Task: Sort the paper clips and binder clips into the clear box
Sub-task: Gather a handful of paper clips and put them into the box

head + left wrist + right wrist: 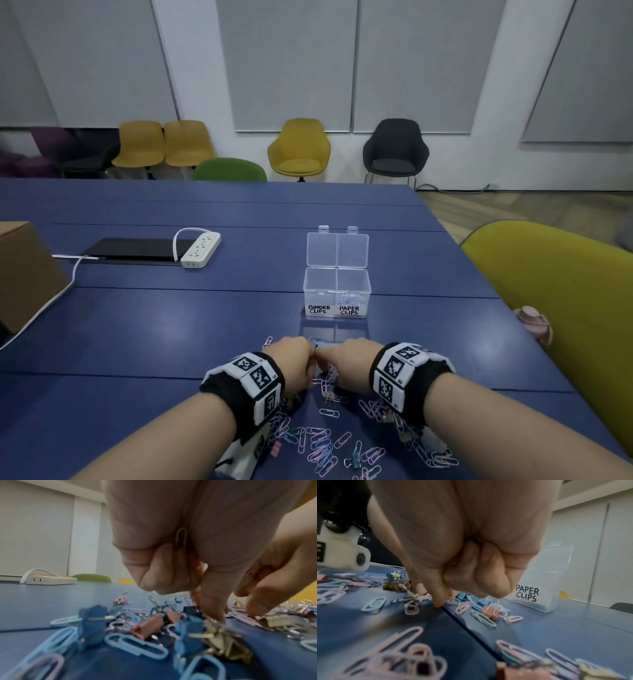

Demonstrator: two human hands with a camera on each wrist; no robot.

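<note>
The clear two-part box (pixel 337 291) stands open on the blue table, labelled BINDER CLIPS and PAPER CLIPS. Some paper clips (pixel 349 298) lie in the right part. Loose paper clips (pixel 318 442) and binder clips (pixel 147 626) are scattered around both wrists. My left hand (pixel 308 347) is curled and keeps a paper clip (pixel 181 538) tucked in its palm, while its fingertips (pixel 214 609) reach into the pile. My right hand (pixel 323 353) is curled too, with its thumb tip (pixel 438 601) on the table among clips. I cannot tell whether it pinches one.
A white power strip (pixel 200 250) and a flat black device (pixel 133 250) lie at the far left, beside a cardboard box (pixel 24 274). An olive chair (pixel 565 308) and a pink object (pixel 534 322) sit at the table's right edge. More chairs line the wall.
</note>
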